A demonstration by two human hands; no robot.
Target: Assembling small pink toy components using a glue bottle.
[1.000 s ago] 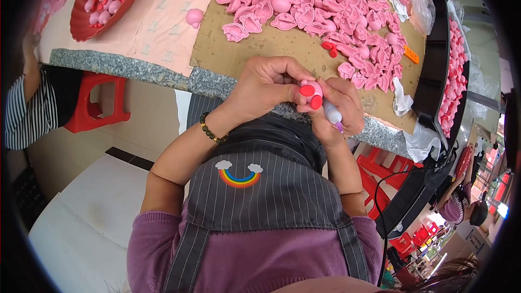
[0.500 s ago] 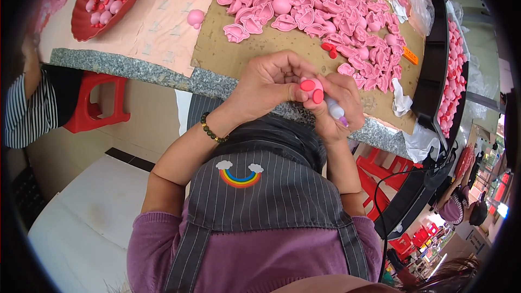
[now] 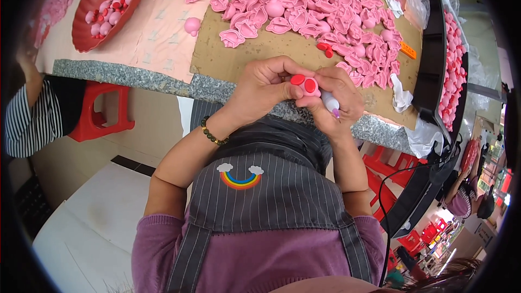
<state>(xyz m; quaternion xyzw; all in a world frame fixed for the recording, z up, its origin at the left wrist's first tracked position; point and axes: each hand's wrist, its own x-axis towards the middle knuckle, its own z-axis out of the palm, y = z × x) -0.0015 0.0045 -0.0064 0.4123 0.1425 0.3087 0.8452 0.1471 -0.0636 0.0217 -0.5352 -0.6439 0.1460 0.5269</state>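
Close to the table's front edge, my left hand (image 3: 261, 88) pinches a small rounded pink piece (image 3: 308, 91) with two red ovals on it. My right hand (image 3: 343, 99) meets it from the other side, its fingers on the same piece. A slim white bottle with a purple tip (image 3: 330, 102) is also gripped in my right hand, tip pointing down toward me. Beyond my hands, a large heap of pink moulded pieces (image 3: 274, 10) covers a brown cardboard sheet (image 3: 217, 57). A small red part (image 3: 324, 50) lies at the heap's near edge.
A red dish (image 3: 80, 42) of pink and red pieces stands far left, near a lone pink piece (image 3: 192, 26). On the right are an orange tool (image 3: 408, 50), crumpled tissue (image 3: 400, 96) and a black-edged tray (image 3: 429, 59). Another person's striped sleeve (image 3: 33, 122) shows at left.
The pink piece has turned between my fingers, so its red ovals now sit side by side and face up. The bottle's tip has swung lower. Both hands keep their hold.
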